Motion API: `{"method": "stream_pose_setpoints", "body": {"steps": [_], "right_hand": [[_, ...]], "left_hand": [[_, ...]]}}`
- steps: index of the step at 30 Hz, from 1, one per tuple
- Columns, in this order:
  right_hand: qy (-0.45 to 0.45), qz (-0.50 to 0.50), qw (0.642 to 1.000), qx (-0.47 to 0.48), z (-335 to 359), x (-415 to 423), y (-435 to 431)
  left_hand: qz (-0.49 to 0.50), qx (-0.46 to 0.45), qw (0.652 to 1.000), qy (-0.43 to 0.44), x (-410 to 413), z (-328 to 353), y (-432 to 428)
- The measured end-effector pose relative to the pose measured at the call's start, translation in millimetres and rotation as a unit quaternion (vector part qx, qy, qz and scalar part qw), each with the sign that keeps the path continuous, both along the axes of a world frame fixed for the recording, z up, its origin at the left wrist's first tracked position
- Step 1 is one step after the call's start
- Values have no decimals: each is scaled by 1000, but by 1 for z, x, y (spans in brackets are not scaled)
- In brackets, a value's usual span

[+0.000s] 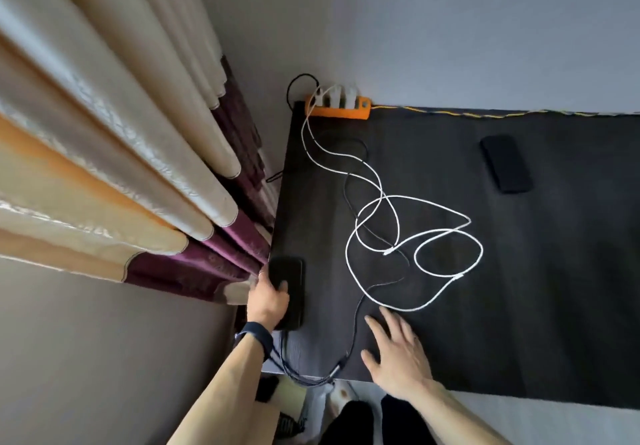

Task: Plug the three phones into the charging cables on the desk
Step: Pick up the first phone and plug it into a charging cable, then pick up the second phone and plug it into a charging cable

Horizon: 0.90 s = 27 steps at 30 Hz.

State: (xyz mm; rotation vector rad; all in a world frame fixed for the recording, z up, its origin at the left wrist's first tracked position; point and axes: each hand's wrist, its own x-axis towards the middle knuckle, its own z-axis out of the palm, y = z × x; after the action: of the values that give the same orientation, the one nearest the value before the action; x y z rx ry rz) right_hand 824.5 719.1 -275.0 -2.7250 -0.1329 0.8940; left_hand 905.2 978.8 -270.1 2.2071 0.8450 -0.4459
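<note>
Black phone (289,288) under left fingers (281,287) (desk edge)

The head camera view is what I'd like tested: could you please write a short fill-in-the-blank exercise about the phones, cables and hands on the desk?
1. The power strip at the desk's back edge is coloured ____.
2. The left hand rests on a black ____ at the desk's left edge.
3. The right hand is spread open and holds ____.
4. The two loose plug ends near the desk's middle belong to cables coloured ____.

Missing words: orange; phone; nothing; white
</note>
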Motion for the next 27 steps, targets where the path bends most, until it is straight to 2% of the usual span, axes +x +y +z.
{"method": "stream_pose_setpoints", "body": {"steps": [7, 14, 18, 21, 25, 27], "right_hand": [[-11, 14, 1000, -24, -7, -7, 2], [-1, 27, 1000, -11, -7, -4, -4], [58, 25, 998, 29, 5, 9, -13], [58, -62, 992, 92, 34, 12, -39], [-32, -170, 978, 116, 76, -8, -109], [-75, -238, 961, 120, 98, -24, -153]], "left_hand": [[-104, 114, 988, 26, -20, 4, -31], [-124, 111, 985, 34, -29, 3, -30], [-185, 137, 970, 72, -29, 21, -39], [-245, 134, 959, 47, -24, 49, -76], [-372, 164, 913, -38, -18, 82, -159], [-427, 148, 889, -71, -19, 96, -211]]}}
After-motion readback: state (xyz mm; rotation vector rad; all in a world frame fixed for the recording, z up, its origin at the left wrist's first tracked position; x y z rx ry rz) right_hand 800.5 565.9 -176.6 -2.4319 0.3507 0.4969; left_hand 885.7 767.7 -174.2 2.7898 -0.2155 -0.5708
